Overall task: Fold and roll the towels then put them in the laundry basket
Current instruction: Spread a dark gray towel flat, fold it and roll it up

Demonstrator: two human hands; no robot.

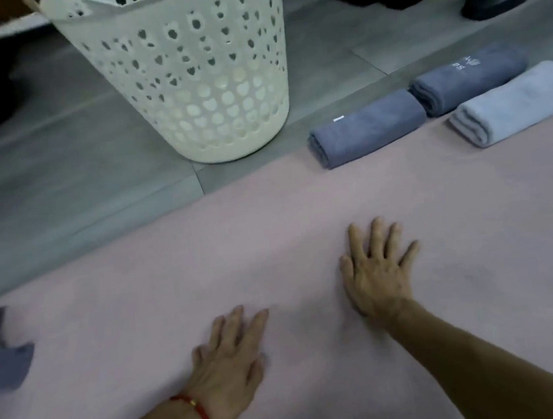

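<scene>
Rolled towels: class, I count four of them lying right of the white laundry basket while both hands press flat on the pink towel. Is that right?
Not quite. The head view shows three rolled towels right of the laundry basket: two dark grey and one light blue. The left hand and right hand do press flat on the pink towel.

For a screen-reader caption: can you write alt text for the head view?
Both hands, left hand and right hand, press flat on a pink towel spread on the floor. Beyond it lie three rolled towels, two dark grey and one light blue, beside a white laundry basket.
</scene>
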